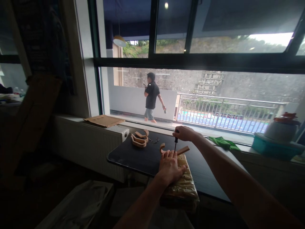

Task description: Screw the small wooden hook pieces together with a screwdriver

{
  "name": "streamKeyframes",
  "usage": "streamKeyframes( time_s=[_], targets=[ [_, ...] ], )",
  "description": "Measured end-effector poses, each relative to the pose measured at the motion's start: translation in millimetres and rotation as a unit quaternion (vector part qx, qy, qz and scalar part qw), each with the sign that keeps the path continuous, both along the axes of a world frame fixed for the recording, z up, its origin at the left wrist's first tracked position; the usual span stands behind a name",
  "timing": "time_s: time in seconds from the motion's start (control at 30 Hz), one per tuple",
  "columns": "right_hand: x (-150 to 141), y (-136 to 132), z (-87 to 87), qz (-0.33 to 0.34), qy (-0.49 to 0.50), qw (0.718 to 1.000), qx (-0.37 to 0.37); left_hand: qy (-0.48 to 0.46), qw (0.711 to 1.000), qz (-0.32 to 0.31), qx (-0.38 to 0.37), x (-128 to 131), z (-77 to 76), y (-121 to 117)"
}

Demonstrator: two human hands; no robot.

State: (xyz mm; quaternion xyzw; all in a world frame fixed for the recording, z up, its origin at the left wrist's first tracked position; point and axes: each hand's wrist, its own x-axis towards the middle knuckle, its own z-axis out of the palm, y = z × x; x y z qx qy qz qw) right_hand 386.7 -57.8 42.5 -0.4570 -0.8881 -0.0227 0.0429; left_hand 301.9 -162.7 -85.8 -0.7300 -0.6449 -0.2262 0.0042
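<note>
My right hand [184,133] is closed around the dark handle of a screwdriver [176,139], held upright with its shaft pointing down. The shaft's tip is hidden behind the fingers of my left hand [169,165]. That hand lies flat, fingers stretched forward and thumb spread, pressing on a block wrapped in shiny tape [183,183]. A curved wooden hook [183,150] lies across the block's far end, partly covered by my left fingertips. More wooden hooks [139,140] rest on the dark table to the left. Several small screws [156,140] lie loose beside them.
The dark table [133,160] stands against the window. A cardboard sheet [103,120] and a white radiator [116,132] are at the left. On the right sill lie a green cloth [224,143] and a teal container [271,144]. Outside, a person [152,95] walks by.
</note>
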Motion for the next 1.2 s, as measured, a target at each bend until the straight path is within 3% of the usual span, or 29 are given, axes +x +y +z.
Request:
streamKeyframes(
  time_s=[0.17, 0.37, 0.67, 0.93, 1.2],
  targets=[
    [2.7, 0.1, 0.5, 0.021, 0.003, 1.000, -0.019, -0.009, 1.000, 0.001, 0.007, -0.9, -4.6, 2.9],
    [6.3, -0.3, -8.6, -0.013, 0.029, 0.999, -0.010, -0.013, 1.000, -0.001, 0.017, 0.3, -5.7, 3.2],
    [4.7, -2.3, 3.2, 0.017, 0.024, 0.999, -0.034, -0.012, 1.000, -0.002, 0.027, -1.4, -3.6, 2.2],
    [4.3, -5.1, -10.9, -0.014, 0.039, 0.999, 0.000, -0.021, 0.999, -0.008, 0.037, -0.2, -2.6, 1.0],
    [10.0, -4.9, 5.3, 0.012, 0.018, 1.000, -0.015, -0.019, 0.999, -0.006, 0.033, -1.3, -2.3, 1.6]
  ],
)
